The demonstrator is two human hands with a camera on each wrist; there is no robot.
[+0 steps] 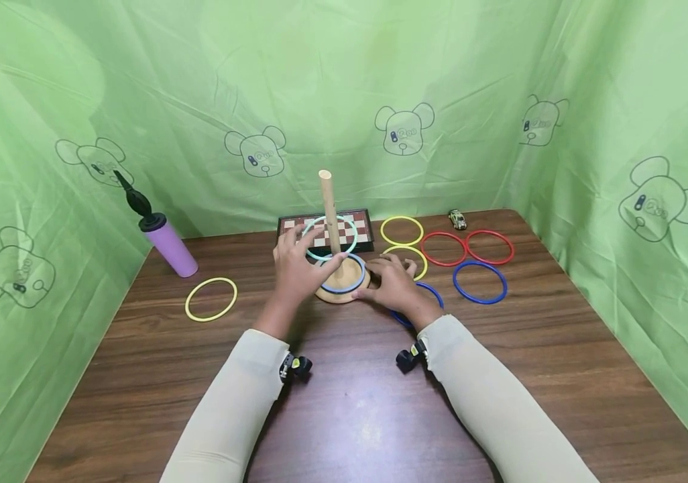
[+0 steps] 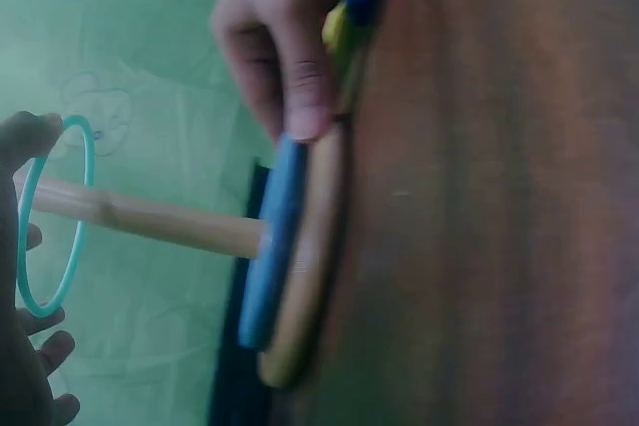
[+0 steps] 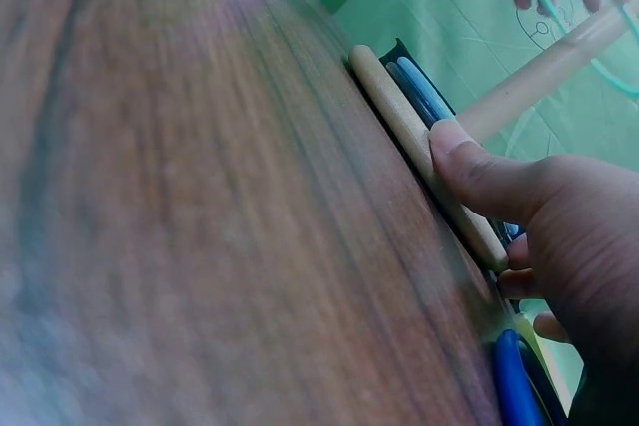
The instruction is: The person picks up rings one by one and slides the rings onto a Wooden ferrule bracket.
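A wooden ring-toss stand has an upright post point(image 1: 328, 201) on a round base point(image 1: 349, 274). Blue rings point(image 2: 277, 236) lie stacked on that base around the post. My left hand point(image 1: 299, 267) pinches a teal ring point(image 2: 88, 172), thumb at its rim and the other fingers spread. This ring encircles the post near its top end in the left wrist view. At the stand's right side, my right hand point(image 1: 393, 282) holds the base, its thumb point(image 3: 461, 147) on the near edge beside the blue rings and its fingers curled around behind.
Right of the stand lie two yellow rings point(image 1: 402, 217), two red rings point(image 1: 490, 231), two blue rings point(image 1: 480, 302) and a toy car point(image 1: 457, 219). Leftward are another yellow ring point(image 1: 211, 318) and a purple hand pump point(image 1: 172, 249). A checkered board point(image 1: 361, 221) lies behind.
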